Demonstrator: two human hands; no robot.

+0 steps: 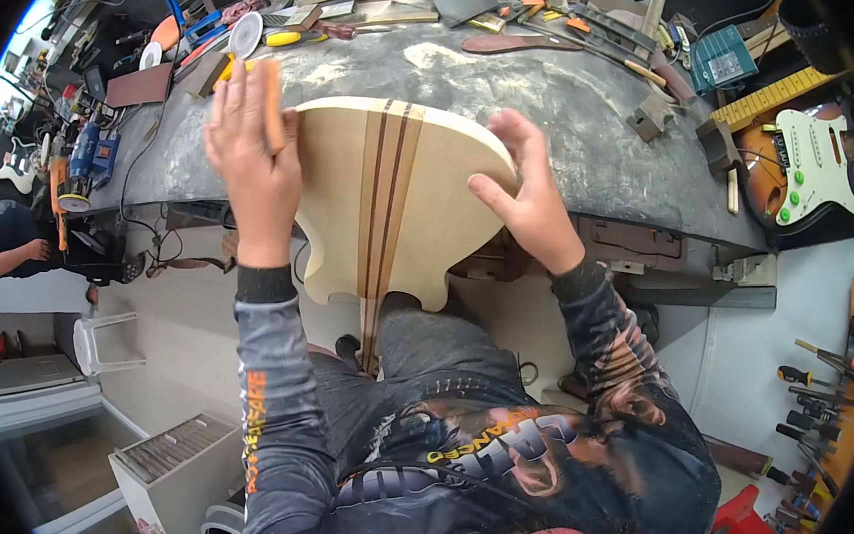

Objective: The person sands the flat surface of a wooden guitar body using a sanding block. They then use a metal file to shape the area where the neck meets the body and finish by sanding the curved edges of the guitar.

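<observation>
A pale wooden guitar body (339,173) with brown and dark stripes down its middle leans between the bench edge and my lap, its striped neck end pointing down toward my legs. My left hand (257,165) is beside its upper left edge, holding a flat orange strip (274,103) that looks like sandpaper or a sanding pad between thumb and fingers. On the opposite edge, my right hand (537,193) grips the body, thumb over the face and fingers around the rim, partly hidden.
The dusty grey bench (596,123) carries files (621,56), a wooden sole-shaped piece (520,44) and scattered tools along the back. A sunburst guitar (810,161) lies at the right. A blue power tool (85,158) stands left; another person's hand (36,250) shows beyond. A white stool (107,342) stands on the floor.
</observation>
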